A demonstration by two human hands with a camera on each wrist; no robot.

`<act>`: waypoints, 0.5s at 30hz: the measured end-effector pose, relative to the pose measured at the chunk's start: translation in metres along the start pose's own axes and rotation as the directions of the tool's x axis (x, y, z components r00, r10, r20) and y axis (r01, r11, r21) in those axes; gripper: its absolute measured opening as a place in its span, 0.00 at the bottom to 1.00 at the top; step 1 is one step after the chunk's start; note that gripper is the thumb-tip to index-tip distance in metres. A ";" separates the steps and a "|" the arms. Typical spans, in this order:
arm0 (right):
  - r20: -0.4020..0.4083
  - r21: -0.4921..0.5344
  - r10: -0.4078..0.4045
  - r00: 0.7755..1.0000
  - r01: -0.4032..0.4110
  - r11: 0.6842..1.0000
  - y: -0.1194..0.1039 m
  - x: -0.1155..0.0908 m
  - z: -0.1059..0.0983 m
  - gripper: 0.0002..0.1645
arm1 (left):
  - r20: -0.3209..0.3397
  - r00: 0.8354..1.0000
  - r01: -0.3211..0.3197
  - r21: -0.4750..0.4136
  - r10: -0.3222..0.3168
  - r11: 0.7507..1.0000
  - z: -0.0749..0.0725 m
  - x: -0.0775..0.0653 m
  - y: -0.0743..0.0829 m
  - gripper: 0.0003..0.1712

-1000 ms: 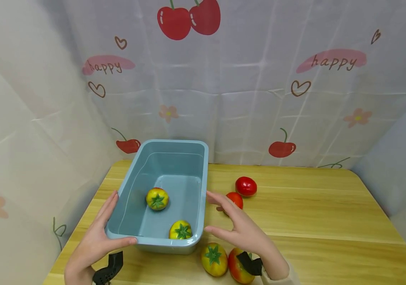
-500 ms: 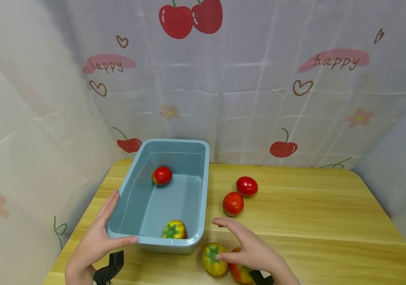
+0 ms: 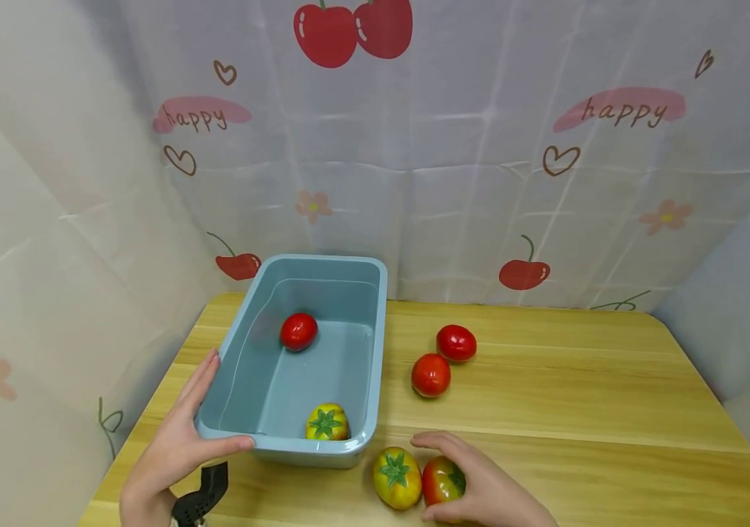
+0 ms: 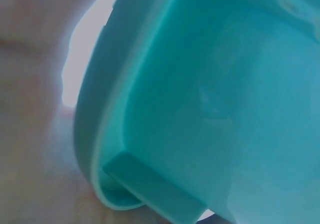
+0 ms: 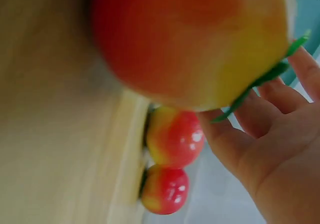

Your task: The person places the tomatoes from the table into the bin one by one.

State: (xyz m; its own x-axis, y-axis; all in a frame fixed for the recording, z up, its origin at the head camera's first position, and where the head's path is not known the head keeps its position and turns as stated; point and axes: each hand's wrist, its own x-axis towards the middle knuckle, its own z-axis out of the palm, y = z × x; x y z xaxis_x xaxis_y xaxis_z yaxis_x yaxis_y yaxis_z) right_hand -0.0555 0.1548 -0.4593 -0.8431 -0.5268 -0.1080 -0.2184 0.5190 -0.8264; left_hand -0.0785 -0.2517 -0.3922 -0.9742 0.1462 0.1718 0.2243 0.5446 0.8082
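Note:
A blue-grey plastic bin (image 3: 380,351) stands on the left of the table. My left hand (image 3: 173,446) rests at its near left corner, fingers straight along the outer side and thumb along the front rim. Inside lie a red tomato (image 3: 298,331) farther back and a yellow-green tomato (image 3: 327,422) by the near wall. My right hand (image 3: 480,487) spreads round a red-yellow tomato (image 3: 440,479) on the table, the thumb on the near side. In the right wrist view the fingers (image 5: 280,97) reach past its green leaves; firm contact is not plain.
A yellow-green tomato (image 3: 397,479) sits just left of the one by my right hand. Farther back are a red tomato (image 3: 431,375) and a darker red one (image 3: 456,343). A printed curtain (image 3: 454,183) hangs behind the wooden table (image 3: 579,395).
My right hand has moved from the bin's right side toward me, to the red-yellow tomato. The farther tomato in the bin has rolled back and turned red side up. My left hand stays put.

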 end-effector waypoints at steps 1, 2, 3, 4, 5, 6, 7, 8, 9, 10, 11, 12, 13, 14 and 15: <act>0.000 0.005 -0.001 1.000 0.001 1.000 0.002 -0.001 0.001 0.45 | 0.000 1.000 0.001 -0.001 -0.001 1.000 0.000 0.000 0.000 0.66; 0.001 0.012 0.000 1.000 0.000 1.000 0.004 -0.001 0.001 0.45 | 0.000 1.000 0.003 0.005 -0.003 1.000 0.000 0.000 0.000 0.66; 0.001 0.017 0.000 1.000 0.000 1.000 0.006 -0.002 0.002 0.45 | 0.000 1.000 0.004 0.006 -0.004 1.000 0.000 0.000 0.000 0.66; 0.001 0.021 0.001 1.000 -0.001 1.000 0.008 -0.002 0.003 0.45 | 0.001 1.000 0.005 0.006 -0.005 1.000 -0.001 0.000 0.000 0.66; 0.001 0.023 0.002 1.000 -0.002 1.000 0.010 -0.003 0.003 0.45 | 0.001 1.000 0.004 0.008 -0.004 1.000 -0.001 0.000 0.000 0.66; 0.003 0.026 0.004 1.000 -0.004 1.000 0.012 -0.003 0.004 0.45 | 0.001 1.000 0.005 0.008 -0.005 1.000 -0.001 0.000 0.000 0.66; 0.005 0.029 0.008 1.000 -0.009 1.000 0.015 -0.003 0.005 0.45 | 0.001 1.000 0.006 0.008 -0.006 1.000 -0.001 0.000 -0.001 0.66; 0.007 0.030 0.009 1.000 -0.010 0.999 0.017 -0.003 0.006 0.45 | 0.000 1.000 0.006 0.009 -0.006 1.000 -0.001 0.000 -0.001 0.66; 0.008 0.032 0.012 1.000 -0.012 0.999 0.019 -0.003 0.007 0.45 | 0.001 1.000 0.005 0.004 -0.005 1.000 -0.001 0.000 0.000 0.66; 0.008 0.031 0.013 1.000 -0.013 0.999 0.021 -0.003 0.007 0.45 | 0.001 1.000 0.005 0.005 -0.005 1.000 -0.001 0.000 0.000 0.66; 0.007 0.030 0.013 1.000 -0.014 0.999 0.023 -0.003 0.008 0.45 | 0.001 1.000 0.005 0.007 -0.005 1.000 -0.001 0.000 0.000 0.66; 0.006 0.030 0.013 1.000 -0.014 0.999 0.025 -0.003 0.008 0.45 | 0.001 1.000 0.006 0.007 -0.006 1.000 -0.001 0.000 0.000 0.66; 0.002 0.028 0.012 1.000 -0.012 1.000 0.027 -0.003 0.008 0.46 | 0.001 1.000 0.006 0.007 -0.006 1.000 -0.001 0.000 0.000 0.66; -0.001 0.029 0.010 1.000 -0.010 1.000 0.029 -0.003 0.008 0.46 | 0.001 1.000 0.006 0.007 -0.006 1.000 -0.001 0.000 0.000 0.66; -0.003 0.031 0.010 1.000 -0.010 0.999 0.030 -0.003 0.008 0.46 | 0.001 1.000 0.006 0.006 -0.006 1.000 -0.001 0.000 0.000 0.66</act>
State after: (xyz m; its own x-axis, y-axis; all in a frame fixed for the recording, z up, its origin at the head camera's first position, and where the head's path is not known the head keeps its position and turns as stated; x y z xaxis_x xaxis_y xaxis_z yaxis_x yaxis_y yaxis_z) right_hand -0.0556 0.1664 -0.4886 -0.8467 -0.5197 -0.1145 -0.1949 0.5031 -0.8420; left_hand -0.0788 -0.2528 -0.3918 -0.9756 0.1439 0.1660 0.2183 0.5502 0.8060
